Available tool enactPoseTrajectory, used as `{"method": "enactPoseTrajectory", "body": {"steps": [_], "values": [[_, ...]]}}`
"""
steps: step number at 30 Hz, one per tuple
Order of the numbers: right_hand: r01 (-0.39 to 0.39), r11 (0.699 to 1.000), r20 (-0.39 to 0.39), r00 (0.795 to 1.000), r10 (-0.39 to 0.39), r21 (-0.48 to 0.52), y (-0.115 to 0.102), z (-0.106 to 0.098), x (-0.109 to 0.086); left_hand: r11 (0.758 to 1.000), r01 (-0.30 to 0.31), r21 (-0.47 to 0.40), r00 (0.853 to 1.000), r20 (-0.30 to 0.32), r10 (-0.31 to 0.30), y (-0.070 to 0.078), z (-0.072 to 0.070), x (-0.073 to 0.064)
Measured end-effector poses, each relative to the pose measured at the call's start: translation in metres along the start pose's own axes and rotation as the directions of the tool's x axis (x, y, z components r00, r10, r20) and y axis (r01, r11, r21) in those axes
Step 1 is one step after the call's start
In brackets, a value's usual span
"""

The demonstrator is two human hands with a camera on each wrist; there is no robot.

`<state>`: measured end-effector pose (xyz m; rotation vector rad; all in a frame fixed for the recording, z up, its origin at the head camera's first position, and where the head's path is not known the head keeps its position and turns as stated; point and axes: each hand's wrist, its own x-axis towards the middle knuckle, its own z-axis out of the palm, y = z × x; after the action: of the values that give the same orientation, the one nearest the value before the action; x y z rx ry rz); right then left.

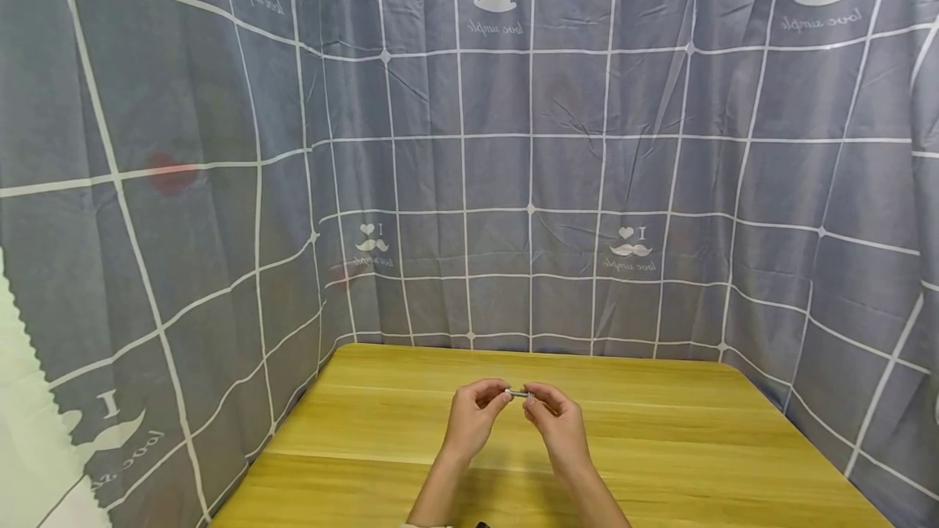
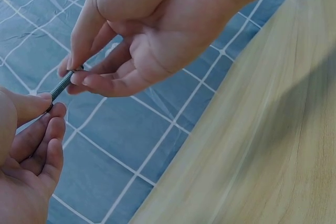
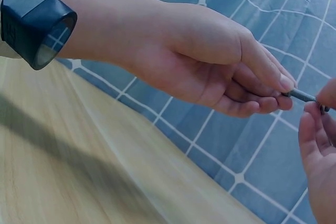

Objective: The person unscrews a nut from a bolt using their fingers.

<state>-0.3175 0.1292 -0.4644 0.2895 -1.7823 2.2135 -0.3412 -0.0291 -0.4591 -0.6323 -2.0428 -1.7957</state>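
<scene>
A small grey metal bolt [image 1: 518, 393] with a threaded shank is held level between both hands above the table. My left hand [image 1: 469, 420] pinches one end with thumb and fingertips. My right hand [image 1: 559, 424] pinches the other end in the same way. The bolt's thread [image 2: 62, 86] shows between the fingertips in the left wrist view. In the right wrist view the bolt [image 3: 303, 95] shows dark parts at both ends, partly covered by the fingers; whether these are a head or a nut I cannot tell.
A wooden table [image 1: 352, 438] with yellowish grain lies under the hands. Grey curtains [image 1: 572, 169] with white grid lines surround it at the back and sides. A black device [image 3: 37, 24] sits on the left wrist. Pale cloth [image 1: 29, 430] hangs at the far left.
</scene>
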Motion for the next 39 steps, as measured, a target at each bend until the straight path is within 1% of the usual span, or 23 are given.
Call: {"method": "enactPoseTrajectory", "body": {"steps": [3,6,9,11,15,16,18,22,23,25,29,32,36,39], "values": [[0.047,0.999,-0.007,0.999,-0.047,-0.004,0.001,0.0,0.0,1.0,-0.011,-0.001,1.0,-0.002,0.011,0.005,0.0,-0.002],[0.086,0.996,-0.024,0.996,-0.087,-0.027,0.002,0.001,0.0,0.999,-0.035,-0.015,0.999,-0.005,0.035,0.018,-0.001,-0.006],[0.101,0.994,-0.045,0.994,-0.104,-0.047,0.001,0.002,-0.001,0.998,-0.063,-0.024,0.998,-0.001,0.063,0.028,-0.001,-0.009],[0.097,0.995,-0.053,0.994,-0.099,-0.037,0.0,0.002,-0.001,0.998,-0.055,-0.016,0.998,0.002,0.055,0.025,-0.001,-0.008],[0.068,0.998,-0.053,0.996,-0.068,0.001,-0.001,0.002,0.0,1.0,-0.025,0.004,1.0,0.005,0.025,0.009,0.001,-0.003],[0.055,0.998,-0.049,0.997,-0.055,0.005,-0.001,0.002,0.0,0.999,-0.032,-0.001,0.999,0.008,0.032,0.008,0.0,-0.003],[0.035,0.999,-0.043,0.998,-0.035,-0.01,0.0,0.001,0.0,0.999,-0.029,-0.024,0.999,0.013,0.029,0.005,-0.001,-0.002],[0.014,0.999,-0.031,0.999,-0.015,-0.037,0.002,0.001,0.001,0.996,-0.022,-0.081,1.0,0.017,0.023,0.003,-0.002,-0.001],[0.017,0.999,-0.029,0.999,-0.018,-0.04,0.002,0.001,0.001,0.996,-0.003,-0.088,1.0,0.015,0.004,-0.001,-0.002,0.0],[0.02,0.999,-0.022,1.0,-0.021,-0.029,0.002,0.001,0.001,0.996,0.003,-0.09,1.0,0.011,-0.002,-0.001,-0.002,0.0],[0.035,0.999,-0.005,0.999,-0.035,-0.021,0.001,0.001,0.0,0.999,0.007,-0.05,1.0,0.008,-0.007,-0.001,-0.002,0.0],[0.051,0.999,-0.006,0.999,-0.051,-0.015,0.001,0.001,0.0,1.0,-0.004,-0.023,1.0,0.009,0.004,-0.001,-0.001,0.0],[0.072,0.997,-0.027,0.997,-0.072,-0.014,0.001,0.001,0.0,0.999,-0.008,-0.037,1.0,0.014,0.009,-0.001,-0.001,0.0],[0.065,0.998,-0.04,0.997,-0.066,-0.022,0.001,0.001,0.0,0.998,0.004,-0.062,1.0,0.017,-0.003,-0.001,-0.002,0.0]]}}
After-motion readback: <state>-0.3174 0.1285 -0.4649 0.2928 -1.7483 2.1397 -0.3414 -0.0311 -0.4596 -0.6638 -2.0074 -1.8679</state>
